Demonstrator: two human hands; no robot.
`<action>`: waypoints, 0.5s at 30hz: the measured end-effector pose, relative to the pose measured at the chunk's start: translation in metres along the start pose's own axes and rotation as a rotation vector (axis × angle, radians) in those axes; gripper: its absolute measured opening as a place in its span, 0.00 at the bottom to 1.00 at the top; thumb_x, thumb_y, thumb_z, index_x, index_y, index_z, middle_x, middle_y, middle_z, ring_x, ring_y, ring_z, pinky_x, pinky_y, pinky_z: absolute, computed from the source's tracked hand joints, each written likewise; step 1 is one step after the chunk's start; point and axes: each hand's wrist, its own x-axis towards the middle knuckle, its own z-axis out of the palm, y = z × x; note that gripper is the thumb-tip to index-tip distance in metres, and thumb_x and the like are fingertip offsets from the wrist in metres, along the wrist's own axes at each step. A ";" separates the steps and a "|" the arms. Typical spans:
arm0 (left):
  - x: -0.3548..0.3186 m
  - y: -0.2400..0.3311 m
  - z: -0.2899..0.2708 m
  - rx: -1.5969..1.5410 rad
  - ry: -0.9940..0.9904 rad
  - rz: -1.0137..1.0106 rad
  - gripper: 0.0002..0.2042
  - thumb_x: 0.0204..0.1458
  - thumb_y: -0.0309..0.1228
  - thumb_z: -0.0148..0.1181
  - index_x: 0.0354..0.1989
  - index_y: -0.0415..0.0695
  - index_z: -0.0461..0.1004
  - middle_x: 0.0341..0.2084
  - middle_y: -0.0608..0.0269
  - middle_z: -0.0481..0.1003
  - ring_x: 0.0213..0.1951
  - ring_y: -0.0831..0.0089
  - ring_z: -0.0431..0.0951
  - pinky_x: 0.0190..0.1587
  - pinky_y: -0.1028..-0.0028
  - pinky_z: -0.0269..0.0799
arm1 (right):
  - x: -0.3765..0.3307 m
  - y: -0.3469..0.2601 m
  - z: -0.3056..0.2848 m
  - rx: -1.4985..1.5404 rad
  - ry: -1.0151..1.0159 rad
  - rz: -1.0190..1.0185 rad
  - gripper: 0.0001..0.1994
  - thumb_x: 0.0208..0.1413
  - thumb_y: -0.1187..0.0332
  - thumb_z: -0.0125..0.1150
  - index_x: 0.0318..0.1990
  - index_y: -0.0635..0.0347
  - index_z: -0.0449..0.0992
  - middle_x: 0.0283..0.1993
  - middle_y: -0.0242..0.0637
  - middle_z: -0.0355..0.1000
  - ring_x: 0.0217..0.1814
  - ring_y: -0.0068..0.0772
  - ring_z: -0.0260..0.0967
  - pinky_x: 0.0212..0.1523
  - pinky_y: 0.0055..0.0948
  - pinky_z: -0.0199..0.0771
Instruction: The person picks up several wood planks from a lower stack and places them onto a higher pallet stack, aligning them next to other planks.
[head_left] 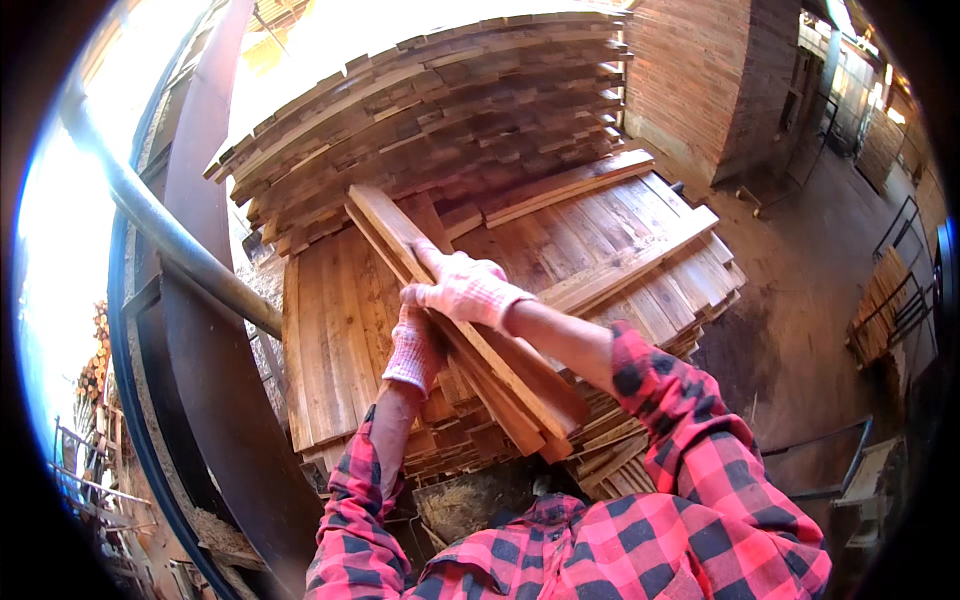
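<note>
Several long wooden boards are bunched together in my two hands, slanting from far left to near right above a broad stack of planks. My left hand, in a pale checked work glove, is closed round the bunch from its left side and partly hidden by it. From the right, my right hand, gloved alike, grips the top board with fingers over its edge. A loose board lies across the stack to the right of my hands. Another board rests farther back.
Behind the planks rises a taller pile of layered boards. A thick metal pipe and a dark steel beam run along the left. At the right are a brick wall, a brown floor and a metal frame.
</note>
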 end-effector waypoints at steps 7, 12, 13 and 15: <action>-0.030 0.018 0.036 -0.069 -0.116 -0.103 0.46 0.54 0.73 0.46 0.68 0.44 0.65 0.64 0.52 0.68 0.64 0.54 0.67 0.65 0.55 0.64 | -0.004 -0.002 -0.010 0.142 -0.093 0.189 0.44 0.48 0.55 0.67 0.75 0.44 0.56 0.63 0.56 0.70 0.56 0.52 0.75 0.56 0.42 0.75; -0.040 0.035 0.020 0.105 -0.067 -0.050 0.29 0.57 0.60 0.59 0.50 0.45 0.74 0.35 0.57 0.79 0.30 0.65 0.81 0.34 0.66 0.82 | -0.003 0.060 0.004 0.324 0.185 -0.037 0.44 0.43 0.57 0.65 0.73 0.46 0.60 0.55 0.51 0.77 0.52 0.46 0.78 0.52 0.36 0.77; -0.035 0.035 0.011 -0.067 -0.013 -0.043 0.27 0.57 0.57 0.61 0.45 0.42 0.73 0.33 0.57 0.78 0.26 0.64 0.80 0.31 0.66 0.82 | -0.006 0.069 -0.004 0.400 0.120 0.065 0.44 0.44 0.56 0.66 0.73 0.46 0.60 0.57 0.51 0.76 0.54 0.44 0.77 0.54 0.37 0.76; -0.042 0.039 -0.001 -0.047 -0.062 -0.092 0.26 0.56 0.54 0.64 0.44 0.40 0.71 0.31 0.57 0.76 0.27 0.65 0.79 0.32 0.66 0.82 | 0.015 0.093 -0.006 0.181 0.119 0.288 0.40 0.47 0.56 0.65 0.72 0.45 0.61 0.58 0.50 0.76 0.57 0.46 0.76 0.56 0.41 0.76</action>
